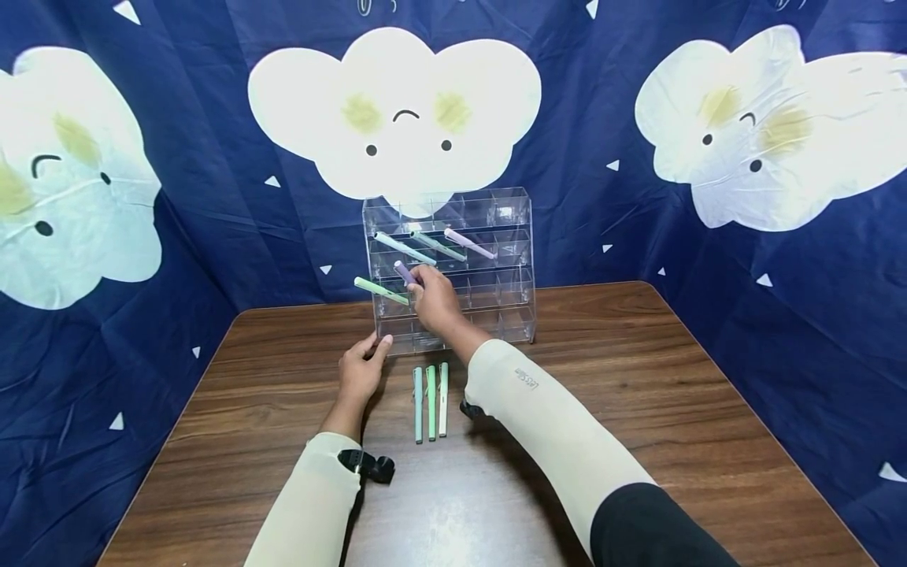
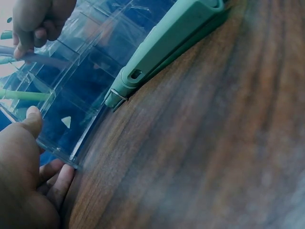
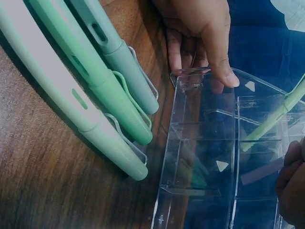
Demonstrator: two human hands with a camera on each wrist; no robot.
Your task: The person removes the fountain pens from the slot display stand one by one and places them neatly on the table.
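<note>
Small grey lettering [image 1: 527, 379] stands on the pale right sleeve [image 1: 560, 429], a little way up from its cuff, slanting down along the forearm; it seems to read "Let's Slim", though it is too small to be sure of every letter. Along the top edge of the head view, white curling strokes [image 1: 364, 6] on the blue backdrop [image 1: 577, 102] are cut off by the frame and cannot be read

In the head view, cannot see the lower end of the purple pen [image 1: 402, 271] behind the right hand [image 1: 435, 301]. Cannot follow the whitish pen [image 3: 59, 90] past the right wrist view's ten-o'clock edge.
</note>
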